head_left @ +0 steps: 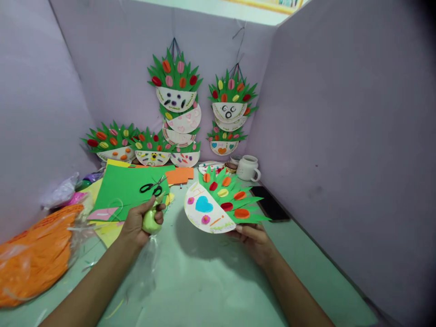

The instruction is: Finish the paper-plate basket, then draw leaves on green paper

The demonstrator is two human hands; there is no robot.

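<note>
My left hand (139,222) is closed around a light green lump in a clear plastic bag (151,221), whose loose end hangs below. In my right hand (255,238) is a paper-plate flower basket (207,206), gripped by its lower right edge and tilted above the table. The white half plate carries a blue heart, pink flowers and small drawn marks. Green paper leaves with red, orange and yellow paper flowers spread to its right. Black-handled scissors (153,186) lie on green paper (119,190), just above my left hand.
Several similar baskets (177,99) hang on or lean against the back wall. A white mug (248,168) and black phone (270,203) are at the right. Orange material in plastic (41,254) lies left. Orange paper (179,175) is beside the green sheet; purple walls enclose the table (204,290).
</note>
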